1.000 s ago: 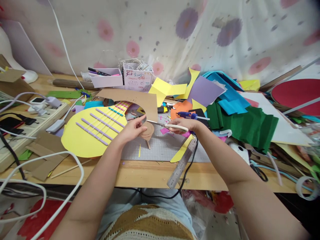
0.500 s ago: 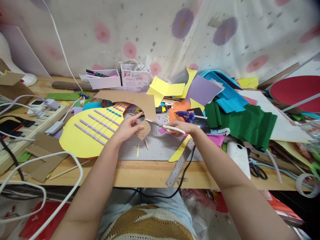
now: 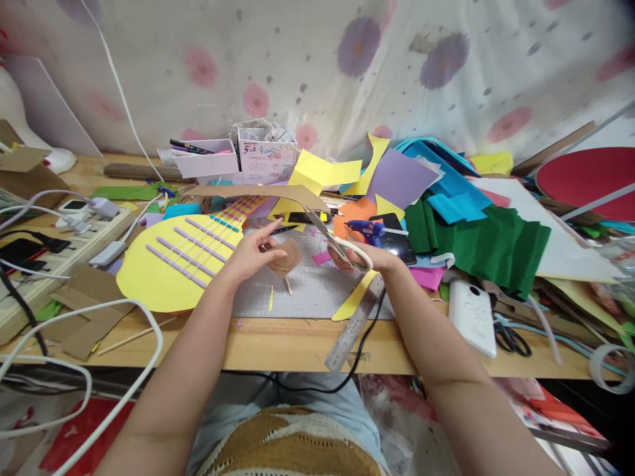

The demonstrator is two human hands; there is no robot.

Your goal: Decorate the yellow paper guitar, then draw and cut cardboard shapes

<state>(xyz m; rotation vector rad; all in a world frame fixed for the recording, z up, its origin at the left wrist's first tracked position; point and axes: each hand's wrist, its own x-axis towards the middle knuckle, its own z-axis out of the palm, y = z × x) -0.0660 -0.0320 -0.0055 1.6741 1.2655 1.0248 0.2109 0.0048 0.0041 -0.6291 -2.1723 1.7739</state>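
Observation:
My left hand (image 3: 258,254) pinches a small brown cardboard piece (image 3: 286,256) with a curved line drawn on it, above the grey cutting mat (image 3: 307,297). In my right hand (image 3: 364,256) are scissors (image 3: 342,248) with pale handles, their blades pointing up and left. The blade tips meet the end of a larger curved cardboard offcut (image 3: 258,192), apart from the small piece; whether they grip it I cannot tell. Left of my left hand lies a yellow paper guitar shape (image 3: 149,264) with purple strips and pale strings.
A steel ruler (image 3: 354,330) and yellow paper scrap lie near the front edge. A blue glue gun (image 3: 370,230) rests on a dark phone-like slab. Green crepe paper (image 3: 491,244) and a white power bank (image 3: 472,314) are to the right; a power strip (image 3: 34,284) is left.
The large cardboard offcut has come away from the small piece and tilted up and back. The scissors have swung upward, away from my left hand, which stays almost in place.

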